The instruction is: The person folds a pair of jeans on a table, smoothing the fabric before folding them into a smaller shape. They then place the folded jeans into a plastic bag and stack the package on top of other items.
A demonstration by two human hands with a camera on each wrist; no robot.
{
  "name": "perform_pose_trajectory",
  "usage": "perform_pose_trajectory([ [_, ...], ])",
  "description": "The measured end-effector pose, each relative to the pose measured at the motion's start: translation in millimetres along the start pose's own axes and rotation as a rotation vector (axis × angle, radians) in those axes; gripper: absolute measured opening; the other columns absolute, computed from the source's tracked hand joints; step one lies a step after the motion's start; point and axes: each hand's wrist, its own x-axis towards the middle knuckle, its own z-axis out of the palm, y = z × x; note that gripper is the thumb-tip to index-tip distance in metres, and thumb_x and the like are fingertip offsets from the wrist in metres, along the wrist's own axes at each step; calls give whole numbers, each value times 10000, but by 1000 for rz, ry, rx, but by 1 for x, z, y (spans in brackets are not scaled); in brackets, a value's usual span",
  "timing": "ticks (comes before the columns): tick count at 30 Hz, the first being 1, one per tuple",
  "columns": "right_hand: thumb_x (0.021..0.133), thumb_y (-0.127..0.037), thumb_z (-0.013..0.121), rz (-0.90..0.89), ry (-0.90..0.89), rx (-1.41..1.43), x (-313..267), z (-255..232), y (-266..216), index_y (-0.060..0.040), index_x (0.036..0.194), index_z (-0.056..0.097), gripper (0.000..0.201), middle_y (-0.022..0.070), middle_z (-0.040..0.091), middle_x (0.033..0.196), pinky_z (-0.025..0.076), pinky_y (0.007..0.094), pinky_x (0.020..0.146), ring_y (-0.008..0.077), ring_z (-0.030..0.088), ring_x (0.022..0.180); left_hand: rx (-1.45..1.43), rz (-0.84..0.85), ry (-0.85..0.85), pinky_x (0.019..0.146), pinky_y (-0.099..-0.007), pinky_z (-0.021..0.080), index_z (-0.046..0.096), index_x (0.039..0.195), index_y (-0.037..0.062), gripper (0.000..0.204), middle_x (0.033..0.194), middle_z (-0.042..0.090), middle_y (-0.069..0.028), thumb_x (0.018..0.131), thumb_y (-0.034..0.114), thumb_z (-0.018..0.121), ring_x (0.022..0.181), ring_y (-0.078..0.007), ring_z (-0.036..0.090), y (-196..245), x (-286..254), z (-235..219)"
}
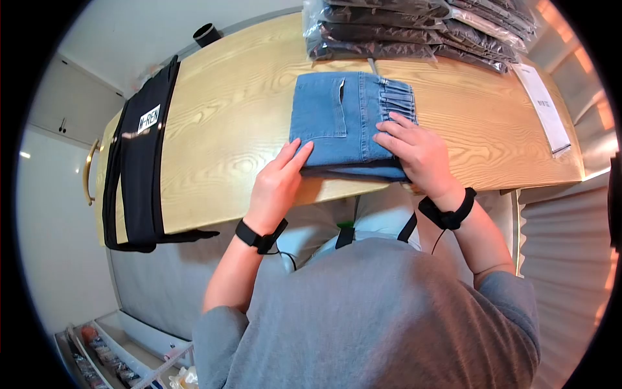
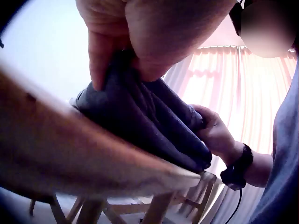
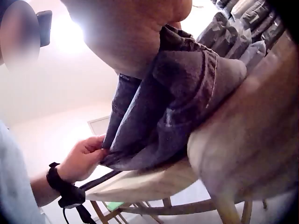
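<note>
Folded blue denim jeans (image 1: 324, 110) with a gathered waistband (image 1: 396, 97) and a back pocket lie at the table's near edge. My left hand (image 1: 277, 185) pinches their near left corner, fingers on top; the left wrist view shows the cloth (image 2: 135, 112) bunched between thumb and fingers. With fingers spread over the waistband side, my right hand (image 1: 421, 155) grips the near right part. Its thumb is hidden in the head view. From the right wrist, the layered folds of denim (image 3: 173, 98) hang slightly past the table edge.
Black folded garments with a white label (image 1: 149, 118) lie across the table's left end. Stacked clothes in clear plastic bags (image 1: 389, 32) stand at the back right. A white flat packet (image 1: 544, 107) lies at the right. The wooden table (image 1: 227, 117) has a curved edge.
</note>
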Motion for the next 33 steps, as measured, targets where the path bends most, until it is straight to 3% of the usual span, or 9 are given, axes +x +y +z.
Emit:
perform_pose_trajectory([
  [5,736,-42,564,43,-105,65,-11,-7,7,-140,992,643,286,16,642,1092,513,344,772,261,595,1101,110,70,-121,790,-378,535,621,1172,119,469,1170,621,-114,729,-29,584,1088,-332,586,13,2,-8],
  [6,718,-22,568,65,-183,119,-9,-9,8,-129,1030,630,335,27,616,1152,480,368,852,274,543,1166,5,-25,-235,966,-436,438,610,1197,107,461,1268,563,-132,744,23,595,1217,-350,485,14,4,-14],
  [8,684,2,572,160,-401,263,-9,-25,5,-115,1167,585,497,60,527,1313,353,447,1033,309,399,1307,-15,3,-242,1008,-475,378,602,1207,105,456,1307,530,-132,752,74,618,1248,-362,445,19,11,-24],
  [10,699,-6,568,182,-350,242,1,-48,-4,-123,1198,575,513,72,521,1321,340,461,1044,312,396,1309,-89,28,-302,1085,-559,215,532,1294,110,542,1437,388,-135,777,212,662,1351,-385,296,28,24,-29],
  [17,856,-189,605,253,-355,124,-36,-14,-4,-205,1345,472,507,103,367,1462,282,471,1090,318,315,1363,44,158,-389,1058,-586,234,420,1395,191,655,1498,291,-132,797,236,683,1377,-378,252,58,41,15],
  [19,862,-200,609,300,-393,345,-44,-23,5,-186,1362,449,525,103,357,1467,294,471,1085,323,301,1369,102,153,-383,1049,-583,246,427,1390,212,654,1497,294,-131,791,228,689,1372,-374,262,63,40,18],
  [25,872,-220,611,550,-151,101,-86,-87,118,-79,1288,515,450,171,491,1345,345,397,1062,316,432,1279,96,-12,-365,1049,-596,232,428,1391,189,671,1483,327,-119,778,95,683,1359,-369,287,72,47,33],
  [29,850,-225,618,1107,-52,-179,-117,-160,214,-48,1178,585,374,218,614,1129,457,418,923,363,581,1056,179,-127,-362,1056,-604,219,365,1423,149,706,1504,279,-133,788,89,667,1389,-367,233,84,54,46],
  [33,837,-185,593,1089,-18,-557,-187,-200,327,-67,1085,636,278,202,661,982,495,424,828,366,625,949,220,-197,-339,1047,-612,229,343,1434,131,712,1509,266,-141,797,114,660,1394,-369,223,94,67,60],
])
